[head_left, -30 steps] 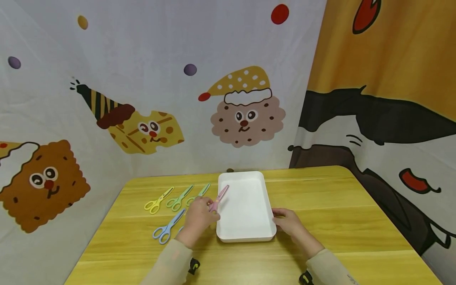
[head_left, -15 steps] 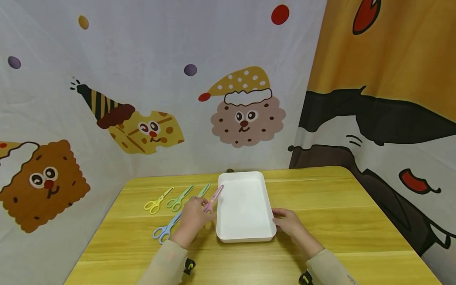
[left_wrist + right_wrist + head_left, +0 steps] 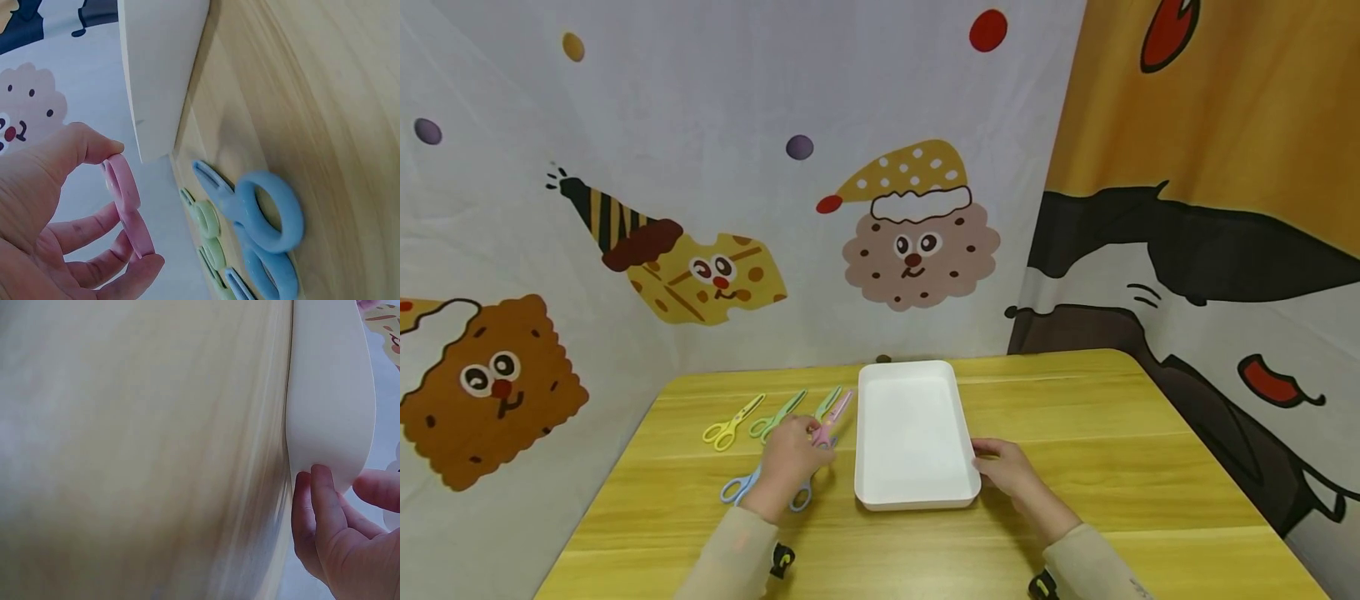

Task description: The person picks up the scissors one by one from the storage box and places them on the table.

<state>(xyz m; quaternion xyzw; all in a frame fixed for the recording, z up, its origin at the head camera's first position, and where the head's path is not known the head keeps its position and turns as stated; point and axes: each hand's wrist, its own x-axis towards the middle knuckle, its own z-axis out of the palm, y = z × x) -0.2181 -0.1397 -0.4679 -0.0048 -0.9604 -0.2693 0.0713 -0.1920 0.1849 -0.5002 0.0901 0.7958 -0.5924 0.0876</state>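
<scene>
My left hand (image 3: 790, 458) holds pink scissors (image 3: 842, 407) by the handles, above the table and left of a white tray (image 3: 913, 442). In the left wrist view, the thumb and fingertips pinch the pink handles (image 3: 123, 181) from opposite sides. Below that hand lie blue scissors (image 3: 741, 485) and a second blue pair (image 3: 802, 498), both partly hidden by it. Green scissors (image 3: 780, 413), another green pair (image 3: 830, 401) and yellow scissors (image 3: 730, 429) lie farther back. My right hand (image 3: 1011, 475) grips the tray's right side, fingers against the outer wall (image 3: 331, 394), thumb at the rim.
The tray rests flat on a wooden table (image 3: 1075, 417), with bare wood to its right and in front. A cartoon-printed cloth (image 3: 737, 108) hangs behind the table and at both sides.
My left hand has carried the pink scissors leftward, from over the tray's left rim to above the other scissors. The right hand and the tray have stayed in place.
</scene>
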